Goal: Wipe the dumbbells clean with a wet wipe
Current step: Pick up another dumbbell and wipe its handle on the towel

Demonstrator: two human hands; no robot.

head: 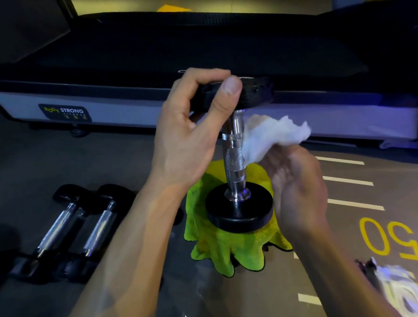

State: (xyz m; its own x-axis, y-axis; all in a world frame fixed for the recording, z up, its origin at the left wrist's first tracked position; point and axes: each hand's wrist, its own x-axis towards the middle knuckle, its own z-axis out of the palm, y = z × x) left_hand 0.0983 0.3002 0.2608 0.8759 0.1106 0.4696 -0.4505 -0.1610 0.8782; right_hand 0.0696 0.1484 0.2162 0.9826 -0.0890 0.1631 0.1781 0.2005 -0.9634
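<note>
A dumbbell (234, 156) with black round heads and a knurled chrome handle stands upright on a lime-green cloth (223, 250). My left hand (191, 132) grips its top head, thumb across the front rim. My right hand (295, 185) holds a crumpled white wet wipe (270, 135) pressed against the right side of the chrome handle. The right hand looks blurred.
Two more dumbbells (68, 230) lie side by side on the floor at the left. A treadmill base (102, 111) labelled "BODY STRONG" runs across the back. White floor stripes and a yellow "50" (389, 240) mark the right. A white packet (404, 291) lies at the bottom right.
</note>
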